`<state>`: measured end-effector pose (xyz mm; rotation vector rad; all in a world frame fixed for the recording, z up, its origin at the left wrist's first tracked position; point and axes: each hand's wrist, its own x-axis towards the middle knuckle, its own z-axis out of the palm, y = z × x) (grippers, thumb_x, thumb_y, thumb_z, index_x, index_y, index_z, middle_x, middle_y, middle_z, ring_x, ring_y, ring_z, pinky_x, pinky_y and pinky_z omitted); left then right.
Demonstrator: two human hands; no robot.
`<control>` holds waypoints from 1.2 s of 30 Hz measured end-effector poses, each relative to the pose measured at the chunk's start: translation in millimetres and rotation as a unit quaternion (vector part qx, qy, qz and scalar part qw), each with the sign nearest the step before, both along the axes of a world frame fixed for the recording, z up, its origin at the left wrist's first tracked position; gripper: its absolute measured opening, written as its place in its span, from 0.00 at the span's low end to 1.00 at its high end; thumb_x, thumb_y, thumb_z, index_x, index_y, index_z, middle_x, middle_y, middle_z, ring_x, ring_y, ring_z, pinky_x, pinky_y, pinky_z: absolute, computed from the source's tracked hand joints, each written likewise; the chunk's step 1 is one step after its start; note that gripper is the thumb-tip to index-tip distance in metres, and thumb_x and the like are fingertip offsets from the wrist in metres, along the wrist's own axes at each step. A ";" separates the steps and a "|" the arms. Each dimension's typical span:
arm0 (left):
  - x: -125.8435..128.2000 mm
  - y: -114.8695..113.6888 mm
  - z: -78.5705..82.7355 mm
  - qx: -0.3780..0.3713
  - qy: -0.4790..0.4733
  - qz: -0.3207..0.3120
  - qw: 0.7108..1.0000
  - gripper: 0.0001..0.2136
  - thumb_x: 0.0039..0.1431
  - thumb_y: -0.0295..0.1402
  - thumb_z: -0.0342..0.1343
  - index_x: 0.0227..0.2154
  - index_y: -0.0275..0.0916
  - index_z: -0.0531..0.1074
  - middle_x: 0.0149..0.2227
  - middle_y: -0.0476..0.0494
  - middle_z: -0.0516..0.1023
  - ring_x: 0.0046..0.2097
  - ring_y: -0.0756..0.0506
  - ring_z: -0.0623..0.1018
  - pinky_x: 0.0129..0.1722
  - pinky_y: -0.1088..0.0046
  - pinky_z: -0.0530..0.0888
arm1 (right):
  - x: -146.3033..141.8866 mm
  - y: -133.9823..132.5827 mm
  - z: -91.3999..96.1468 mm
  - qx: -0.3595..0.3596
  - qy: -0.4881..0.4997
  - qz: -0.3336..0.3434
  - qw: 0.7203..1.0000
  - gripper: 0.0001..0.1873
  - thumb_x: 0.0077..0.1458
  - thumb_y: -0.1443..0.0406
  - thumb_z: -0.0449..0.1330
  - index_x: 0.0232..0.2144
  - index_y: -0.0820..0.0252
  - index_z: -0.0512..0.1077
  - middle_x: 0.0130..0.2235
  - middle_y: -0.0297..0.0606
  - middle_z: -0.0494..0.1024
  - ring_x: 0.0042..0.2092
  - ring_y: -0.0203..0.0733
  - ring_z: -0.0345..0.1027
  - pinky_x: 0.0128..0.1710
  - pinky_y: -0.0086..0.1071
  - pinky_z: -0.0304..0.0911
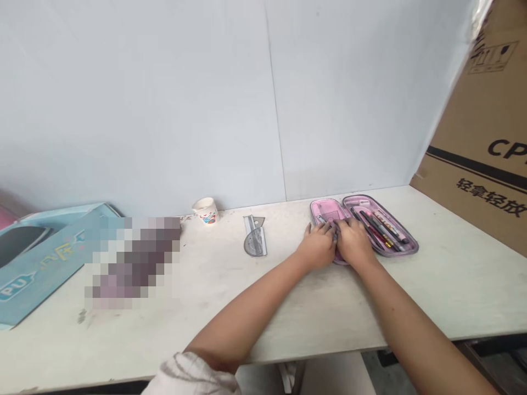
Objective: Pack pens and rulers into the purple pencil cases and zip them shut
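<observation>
My left hand (317, 247) and my right hand (354, 242) lie close together over the middle of an open pink zip pencil case (381, 226). Their fingertips nearly meet at the case's centre fold, and a thin grey item (335, 233) shows between them. I cannot tell whether either hand grips it. The case's right half holds several pens and pencils (381, 233). Its left half (325, 211) is pale pink and partly covered by my fingers.
A transparent protractor and ruler (255, 237) lie left of the case on the pale worktop (214, 291). Behind them stands a small paper cup (205, 211). A pixelated object (132, 258) and a blue box (45, 258) are further left. A cardboard carton (481, 126) stands at the right.
</observation>
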<state>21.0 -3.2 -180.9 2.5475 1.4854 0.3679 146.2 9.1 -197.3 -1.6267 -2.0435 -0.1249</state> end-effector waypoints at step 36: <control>-226.6 -86.6 31.3 -0.075 -0.322 0.247 0.911 0.22 0.60 0.41 0.38 0.52 0.35 0.63 0.56 0.39 0.65 0.57 0.45 0.65 0.56 0.69 0.60 | -218.0 -39.4 32.6 -0.116 -0.027 0.195 0.974 0.19 0.57 0.69 0.43 0.47 0.65 0.67 0.47 0.45 0.72 0.49 0.42 0.63 0.48 0.31 0.54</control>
